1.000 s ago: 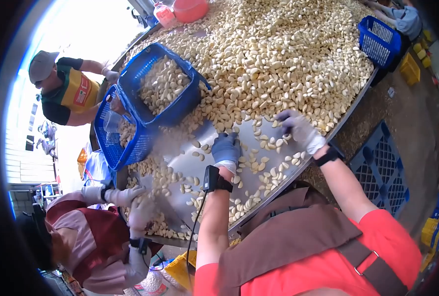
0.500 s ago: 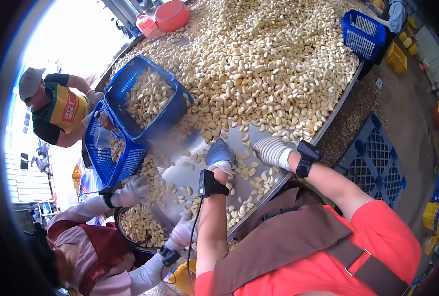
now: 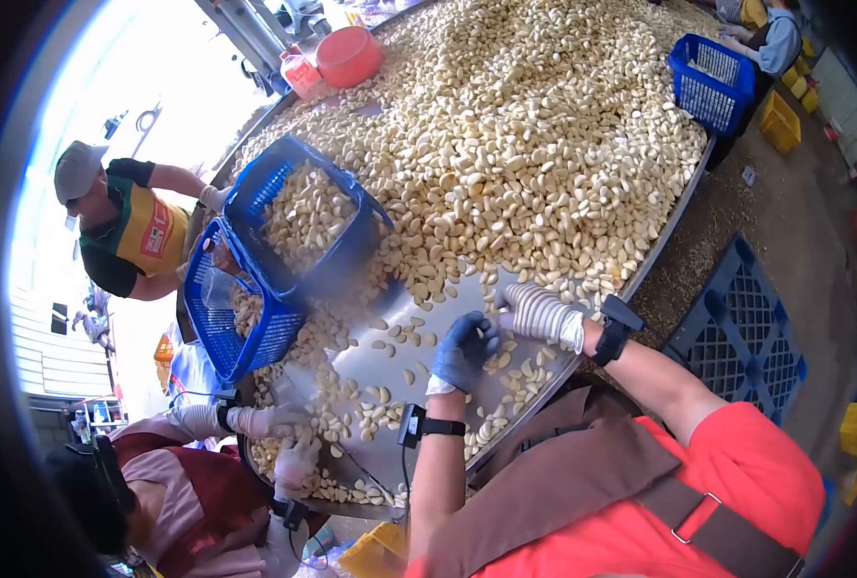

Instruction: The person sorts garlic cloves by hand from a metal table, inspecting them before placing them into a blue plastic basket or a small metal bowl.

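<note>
A big heap of pale, peeled cloves (image 3: 525, 144) covers the metal table (image 3: 390, 361), with scattered cloves near its front edge. My left hand (image 3: 467, 349), in a blue glove, is closed above the bare metal, its fingers curled; what they hold is too small to name. Just to its right, my right hand (image 3: 536, 313), in a white striped glove, is at the heap's lower edge, fingers bent down towards the cloves. Its fingertips are partly hidden, and I cannot tell whether they grip one. The two hands are close together.
Two blue baskets (image 3: 370, 207) with cloves stand at left, by a person in a cap (image 3: 125, 217). Below them a co-worker's gloved hands (image 3: 295, 460) are over cloves. A red bowl (image 3: 349, 58) is at the back, another blue basket (image 3: 712, 82) at the far right.
My left hand has moved right and down, towards my right hand, and its fingers are now curled. The co-worker's hands at lower left have come together. The whole view has shifted slightly.
</note>
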Motion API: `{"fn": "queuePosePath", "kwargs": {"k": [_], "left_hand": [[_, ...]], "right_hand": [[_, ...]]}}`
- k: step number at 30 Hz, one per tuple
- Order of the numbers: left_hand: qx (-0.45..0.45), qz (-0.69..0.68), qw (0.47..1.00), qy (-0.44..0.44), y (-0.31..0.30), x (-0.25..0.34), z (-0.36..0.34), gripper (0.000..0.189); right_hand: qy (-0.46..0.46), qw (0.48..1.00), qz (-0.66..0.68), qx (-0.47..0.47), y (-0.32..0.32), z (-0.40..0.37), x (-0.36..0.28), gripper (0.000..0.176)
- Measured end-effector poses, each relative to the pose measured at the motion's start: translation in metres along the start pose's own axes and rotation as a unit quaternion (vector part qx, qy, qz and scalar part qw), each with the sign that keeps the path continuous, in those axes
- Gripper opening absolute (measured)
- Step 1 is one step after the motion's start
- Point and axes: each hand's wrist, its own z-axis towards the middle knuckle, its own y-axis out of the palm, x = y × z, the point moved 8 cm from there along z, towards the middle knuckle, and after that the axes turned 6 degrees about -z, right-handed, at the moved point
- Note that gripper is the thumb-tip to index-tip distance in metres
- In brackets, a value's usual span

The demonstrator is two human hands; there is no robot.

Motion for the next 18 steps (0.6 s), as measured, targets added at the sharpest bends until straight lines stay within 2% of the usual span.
{"fn": "queuePosePath", "kwargs": {"k": [1,2,4,5,6,7,8,10,11,12,14,15,16,17,18], "left_hand": [[0.000,0.000,1.000,-0.001,0.011,-0.003,-0.003,0.024],[0.006,-0.045,0.999,-0.016,0.023,-0.008,-0.005,0.020],[0.008,-0.086,0.996,-0.035,0.022,-0.011,0.004,0.018],[-0.020,-0.109,0.994,-0.004,0.007,-0.004,0.016,0.017],[-0.047,-0.133,0.990,0.029,-0.001,0.005,0.021,0.017],[-0.031,-0.120,0.992,0.014,0.004,0.010,0.020,0.012],[-0.032,-0.121,0.992,0.014,0.002,0.017,0.026,0.012],[-0.002,-0.056,0.996,-0.067,-0.004,0.016,0.044,0.010],[0.075,-0.071,0.991,-0.081,-0.012,0.018,0.057,0.015],[0.076,-0.071,0.992,-0.078,-0.018,0.025,0.068,0.015],[0.123,0.127,0.983,0.049,-0.044,0.066,0.084,0.020],[0.198,0.131,0.965,0.107,-0.060,0.088,0.077,0.017],[0.272,0.132,0.939,0.164,-0.078,0.113,0.064,0.017],[0.340,0.377,0.808,0.298,-0.106,0.163,0.048,0.024],[0.374,0.587,0.595,0.402,-0.113,0.193,0.035,0.031]], "right_hand": [[-0.030,0.997,0.038,-0.059,0.004,-0.001,-0.022,0.034],[-0.027,0.997,0.039,-0.057,-0.002,-0.003,-0.033,0.034],[-0.233,0.972,0.029,-0.007,-0.022,-0.011,-0.077,0.033],[-0.157,0.982,-0.066,0.078,-0.035,0.004,-0.053,0.031],[-0.088,0.972,-0.210,0.064,-0.044,0.028,-0.034,0.021],[0.007,0.967,-0.237,0.088,-0.062,0.039,-0.011,0.022],[-0.028,0.942,-0.295,0.154,-0.059,0.055,0.023,0.023],[-0.017,0.909,-0.402,0.110,-0.048,0.073,0.029,0.023],[-0.021,0.908,-0.403,0.112,-0.046,0.077,0.027,0.023],[-0.011,0.913,-0.398,0.091,-0.041,0.079,0.026,0.022],[-0.002,0.917,-0.392,0.071,-0.037,0.080,0.021,0.022],[0.017,0.926,-0.376,0.025,-0.035,0.079,0.025,0.022],[0.037,0.932,-0.360,-0.022,-0.034,0.077,0.030,0.022],[0.049,0.937,-0.344,-0.042,-0.031,0.072,0.033,0.022],[0.048,0.937,-0.343,-0.043,-0.029,0.064,0.031,0.022]]}}
